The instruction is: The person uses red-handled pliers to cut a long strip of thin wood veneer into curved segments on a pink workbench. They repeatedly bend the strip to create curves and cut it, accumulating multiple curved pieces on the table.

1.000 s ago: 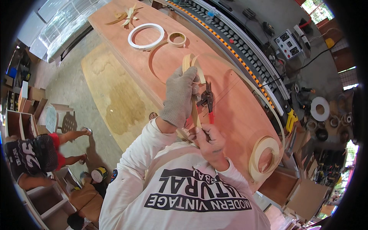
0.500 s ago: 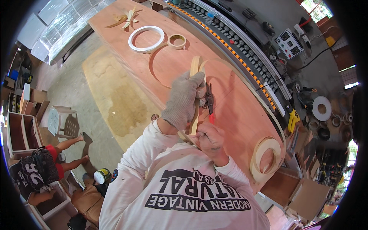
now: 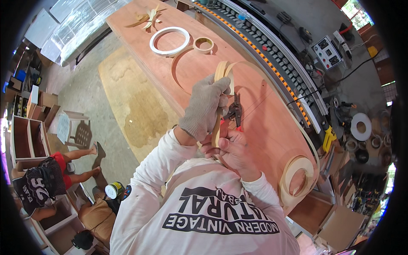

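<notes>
My left hand [image 3: 203, 106], in a grey knit glove, is closed around a bundle of thin pale wood edge-banding strips [image 3: 220, 71]. The strips loop above the fist, and their lower end hangs below it. My bare right hand [image 3: 233, 148] pinches that lower end between thumb and fingers, close under the glove. Beside both hands is a pair of cutters [image 3: 234, 109] with dark jaws and red handles, its handle ends close to the right fingers. Under everything lies a long reddish plywood panel [image 3: 263, 127].
On the panel are a white ring [image 3: 153, 42], a tape roll [image 3: 196, 44], loose strips [image 3: 151, 18] and a large banding roll [image 3: 285, 183]. A roller machine [image 3: 272, 59] runs along the far side. At left are a person [image 3: 46, 178] and a stool [image 3: 72, 127]; another person [image 3: 97, 216] is lower.
My right hand has moved up against the strips' lower end, its fingers now turned toward the glove. Both of the cutters' red handles now show. The whole view has shifted slightly.
</notes>
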Tool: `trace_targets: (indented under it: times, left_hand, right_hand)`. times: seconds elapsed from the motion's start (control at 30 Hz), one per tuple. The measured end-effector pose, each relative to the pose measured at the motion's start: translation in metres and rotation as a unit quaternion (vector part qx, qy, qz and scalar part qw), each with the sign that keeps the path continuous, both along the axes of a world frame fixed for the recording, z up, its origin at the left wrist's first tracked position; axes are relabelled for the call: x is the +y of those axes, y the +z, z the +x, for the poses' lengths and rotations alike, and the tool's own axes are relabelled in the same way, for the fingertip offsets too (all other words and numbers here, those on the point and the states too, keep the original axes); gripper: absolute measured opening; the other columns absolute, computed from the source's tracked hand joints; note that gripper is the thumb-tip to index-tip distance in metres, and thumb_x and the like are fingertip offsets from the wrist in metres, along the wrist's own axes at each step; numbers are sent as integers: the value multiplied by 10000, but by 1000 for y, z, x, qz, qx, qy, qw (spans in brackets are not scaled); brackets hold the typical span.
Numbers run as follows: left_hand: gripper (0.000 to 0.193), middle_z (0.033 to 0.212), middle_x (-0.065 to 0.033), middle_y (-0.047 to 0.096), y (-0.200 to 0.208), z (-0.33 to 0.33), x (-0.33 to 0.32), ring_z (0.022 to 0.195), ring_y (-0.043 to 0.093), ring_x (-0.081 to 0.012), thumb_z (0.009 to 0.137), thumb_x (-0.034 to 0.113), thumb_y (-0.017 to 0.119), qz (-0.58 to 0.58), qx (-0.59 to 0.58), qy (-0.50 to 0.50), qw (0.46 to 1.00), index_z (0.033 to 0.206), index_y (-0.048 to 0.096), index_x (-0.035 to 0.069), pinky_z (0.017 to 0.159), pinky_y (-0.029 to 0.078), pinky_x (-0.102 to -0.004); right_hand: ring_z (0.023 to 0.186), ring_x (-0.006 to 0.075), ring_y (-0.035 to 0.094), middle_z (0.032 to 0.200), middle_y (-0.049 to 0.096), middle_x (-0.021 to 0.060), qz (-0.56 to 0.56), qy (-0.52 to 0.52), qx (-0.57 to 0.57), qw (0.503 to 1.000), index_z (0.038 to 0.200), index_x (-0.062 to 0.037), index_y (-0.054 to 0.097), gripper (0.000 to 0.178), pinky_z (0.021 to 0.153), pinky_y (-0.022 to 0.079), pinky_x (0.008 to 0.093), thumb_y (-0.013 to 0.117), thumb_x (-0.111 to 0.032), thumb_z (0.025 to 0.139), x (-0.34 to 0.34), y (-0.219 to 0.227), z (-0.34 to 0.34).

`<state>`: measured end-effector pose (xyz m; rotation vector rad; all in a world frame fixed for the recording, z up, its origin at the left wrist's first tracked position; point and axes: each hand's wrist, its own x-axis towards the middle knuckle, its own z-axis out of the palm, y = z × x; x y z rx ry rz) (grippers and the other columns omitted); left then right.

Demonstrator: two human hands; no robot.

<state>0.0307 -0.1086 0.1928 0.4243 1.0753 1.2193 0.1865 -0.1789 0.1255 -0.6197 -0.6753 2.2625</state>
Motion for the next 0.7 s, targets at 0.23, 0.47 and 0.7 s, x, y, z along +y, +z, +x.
trace_targets:
  times: [0.23,0.47,0.7]
  left_hand:
    - [161,733,51,456,4,-2,-3,525,372,-43,977,223,625,6,25,-28,999,884,565,107,488,358,-250]
    - [524,769,-9,537,3,-5,-19,559,492,-86,940,199,638,111,157,-89,977,1405,542,-22,518,451,-259]
    - [820,795,-28,544,0,-1,-45,649,550,-109,926,176,656,52,320,-72,943,1608,249,-29,560,476,-265]
  right_hand:
    - [903,353,750,1080,712,261,3,-18,5,1000,999,61,652,227,791,648,457,751,-133,936,0,-18,2]
    - [913,324,752,1054,732,219,34,-15,-38,999,1072,100,669,171,843,641,431,692,-31,964,-6,-6,-5]
    - [931,266,752,1018,741,189,160,-40,-94,982,1051,120,687,134,876,630,374,676,16,969,-17,-25,-18]
